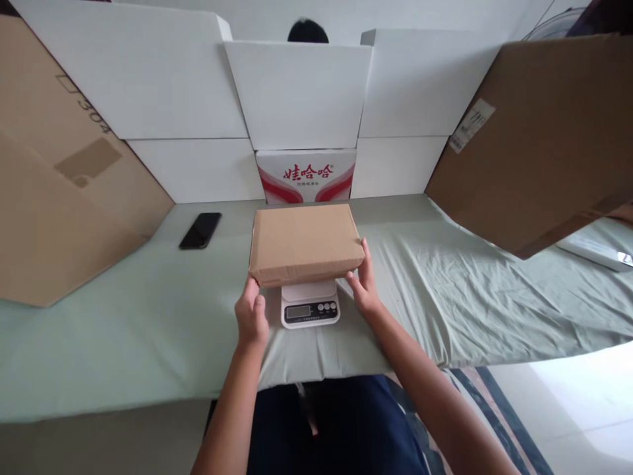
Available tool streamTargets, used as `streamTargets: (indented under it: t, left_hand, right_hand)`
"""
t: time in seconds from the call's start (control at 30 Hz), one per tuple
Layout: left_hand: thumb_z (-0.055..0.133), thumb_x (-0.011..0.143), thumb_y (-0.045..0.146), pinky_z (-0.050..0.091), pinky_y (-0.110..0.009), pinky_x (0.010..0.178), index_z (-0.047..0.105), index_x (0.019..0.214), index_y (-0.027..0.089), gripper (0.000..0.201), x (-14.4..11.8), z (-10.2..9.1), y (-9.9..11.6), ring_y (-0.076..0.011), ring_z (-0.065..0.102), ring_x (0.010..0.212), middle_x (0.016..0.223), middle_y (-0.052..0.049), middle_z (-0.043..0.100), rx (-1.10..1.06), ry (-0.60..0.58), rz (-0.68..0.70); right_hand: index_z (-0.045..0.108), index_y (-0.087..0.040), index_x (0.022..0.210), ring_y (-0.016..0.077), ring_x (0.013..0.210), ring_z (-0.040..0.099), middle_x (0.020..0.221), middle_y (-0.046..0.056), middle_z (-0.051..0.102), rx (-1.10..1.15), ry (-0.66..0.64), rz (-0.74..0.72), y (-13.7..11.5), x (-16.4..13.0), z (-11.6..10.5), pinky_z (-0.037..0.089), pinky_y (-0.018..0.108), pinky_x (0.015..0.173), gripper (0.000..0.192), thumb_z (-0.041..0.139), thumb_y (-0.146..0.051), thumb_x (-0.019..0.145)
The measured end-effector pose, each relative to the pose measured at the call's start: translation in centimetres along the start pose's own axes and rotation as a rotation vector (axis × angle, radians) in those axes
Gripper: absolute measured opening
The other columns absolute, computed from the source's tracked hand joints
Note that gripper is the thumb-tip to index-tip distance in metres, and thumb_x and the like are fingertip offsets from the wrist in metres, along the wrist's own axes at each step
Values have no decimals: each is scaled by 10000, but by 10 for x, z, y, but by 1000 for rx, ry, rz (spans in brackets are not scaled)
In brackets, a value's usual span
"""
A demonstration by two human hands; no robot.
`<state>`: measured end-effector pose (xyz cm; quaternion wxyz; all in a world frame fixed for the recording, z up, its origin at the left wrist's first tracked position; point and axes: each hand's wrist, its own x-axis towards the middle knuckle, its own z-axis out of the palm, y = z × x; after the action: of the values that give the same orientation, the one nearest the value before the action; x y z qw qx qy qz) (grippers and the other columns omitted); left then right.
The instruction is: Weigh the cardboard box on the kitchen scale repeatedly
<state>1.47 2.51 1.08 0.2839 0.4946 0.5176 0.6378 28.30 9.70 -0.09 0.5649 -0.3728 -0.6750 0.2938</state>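
I keep the flat cardboard box (pixel 305 241) level and centred on the kitchen scale (pixel 310 304); left hand (pixel 252 315) and right hand (pixel 364 285) pinch its near corners, fingers together.

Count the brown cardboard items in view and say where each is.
3. A flat brown cardboard box on the white scale, held by both hands; a large brown cardboard sheet leaning at left; another at right. More may be hidden.

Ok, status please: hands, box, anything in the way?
Left hand, right hand on box corners. Box atop scale. Phone off left, apart.
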Motion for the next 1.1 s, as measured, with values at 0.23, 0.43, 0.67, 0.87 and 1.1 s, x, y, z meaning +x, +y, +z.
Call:
streamTargets:
  t: [0.23,0.43,0.67,0.87,1.1]
  left_hand:
    - [492,952,741,426,-444,1224,615,1484,153,802,-14,-3,-6,-374,570,1454,1468,-185,675,-13,49,42]
    - [515,951,724,431,-452,1227,615,1495,169,783,-17,-4,-6,-371,577,1451,1464,-183,680,-24,55,24]
    - [526,956,702,383,-459,1270,579,1540,187,780,-20,-4,-6,-363,496,1526,1542,-171,627,-44,116,20]
    - [520,960,695,383,-467,1273,574,1543,171,786,-17,-3,-9,-351,519,1510,1538,-186,629,-98,150,-39]
    - [488,955,735,456,-476,1221,673,1431,170,762,-16,-5,-16,-360,584,1451,1438,-188,701,-82,110,-54]
  right_hand:
    - [197,-351,1703,357,1675,226,1780,63,281,-31,-27,41,-10,-18,-4,277,601,1360,856,545,-662,986]
    - [183,-401,1697,370,1661,249,1803,35,239,-15,-23,55,-9,-20,-6,356,621,1311,833,539,-657,990]
    - [155,-402,1700,385,1516,484,1714,100,383,27,95,27,-18,-15,-6,448,643,1215,863,540,-669,976]
    - [283,-384,1675,361,1611,380,1731,70,396,53,54,67,-26,-12,-7,343,621,1312,769,515,-660,995]
    - [219,-385,1693,345,1678,253,1802,8,255,102,-4,90,-22,-14,-3,282,602,1364,826,528,-679,985]
